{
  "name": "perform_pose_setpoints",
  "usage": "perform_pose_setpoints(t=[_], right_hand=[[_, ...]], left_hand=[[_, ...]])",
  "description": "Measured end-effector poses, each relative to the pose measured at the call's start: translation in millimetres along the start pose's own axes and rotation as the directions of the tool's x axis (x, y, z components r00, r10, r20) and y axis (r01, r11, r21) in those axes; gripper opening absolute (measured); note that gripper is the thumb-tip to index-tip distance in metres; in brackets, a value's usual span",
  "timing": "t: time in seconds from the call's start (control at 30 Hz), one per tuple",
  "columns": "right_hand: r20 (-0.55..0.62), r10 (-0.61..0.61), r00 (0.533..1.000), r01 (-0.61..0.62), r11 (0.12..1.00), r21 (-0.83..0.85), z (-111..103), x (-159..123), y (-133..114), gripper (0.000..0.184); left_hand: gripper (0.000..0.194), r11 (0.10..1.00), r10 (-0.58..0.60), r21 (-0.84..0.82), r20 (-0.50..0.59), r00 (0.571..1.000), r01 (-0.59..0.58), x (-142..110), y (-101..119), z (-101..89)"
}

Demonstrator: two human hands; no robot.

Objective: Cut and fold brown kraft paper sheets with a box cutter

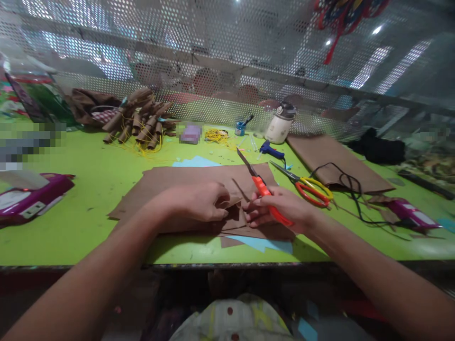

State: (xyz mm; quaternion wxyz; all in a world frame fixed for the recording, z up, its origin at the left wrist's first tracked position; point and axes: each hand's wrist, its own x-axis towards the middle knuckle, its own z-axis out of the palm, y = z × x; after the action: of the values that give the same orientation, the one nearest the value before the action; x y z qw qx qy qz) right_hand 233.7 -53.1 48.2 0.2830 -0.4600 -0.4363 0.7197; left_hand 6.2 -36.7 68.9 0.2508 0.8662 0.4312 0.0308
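A stack of brown sheets [177,182] lies on the green table in front of me; I cannot tell if they are paper or cloth. My left hand [201,201] rests on the stack with curled fingers, pinching a small folded brown piece [236,217]. In my right hand [280,208] is a cutter knife with an orange handle [263,185], its blade pointing up and away to the left. The fingertips of that hand touch the right side of the folded piece. A thin brown strip [241,190] stands up between the hands.
Yellow-handled scissors [313,190] and a blue glue gun [272,150] lie to the right, near a black cable [351,189]. Brown rolls [145,121], a blue jar [241,128] and a white jug [280,124] stand toward the perforated screen [213,61]. A purple device [39,201] sits left.
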Motion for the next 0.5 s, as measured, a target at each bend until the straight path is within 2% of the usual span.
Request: perform_pose_setpoints(t=[0.07,0.2,0.33,0.43,0.5], right_hand=[[-0.030,-0.031,0.999,0.033,0.997,0.065,4,1,4,0.011],[-0.123,-0.108,0.987,0.130,0.974,0.188,11,7,11,0.006],[-0.165,-0.176,0.971,0.216,0.938,0.270,17,10,10,0.007],[-0.186,-0.225,0.956,0.272,0.918,0.289,21,13,8,0.007],[-0.177,-0.245,0.953,0.288,0.911,0.295,21,14,8,0.007]], left_hand=[[0.017,1.000,-0.009,-0.016,0.054,0.999,0.010,0,0,-0.5],[0.016,0.998,-0.055,-0.036,0.043,0.998,0.057,-5,5,-2.0],[0.029,0.996,-0.037,-0.078,0.027,0.999,0.039,-8,15,-4.4],[0.047,1.000,0.012,-0.016,-0.016,1.000,-0.012,-8,18,-1.5],[0.046,0.998,0.015,0.055,-0.060,0.998,-0.012,-6,16,3.5]])
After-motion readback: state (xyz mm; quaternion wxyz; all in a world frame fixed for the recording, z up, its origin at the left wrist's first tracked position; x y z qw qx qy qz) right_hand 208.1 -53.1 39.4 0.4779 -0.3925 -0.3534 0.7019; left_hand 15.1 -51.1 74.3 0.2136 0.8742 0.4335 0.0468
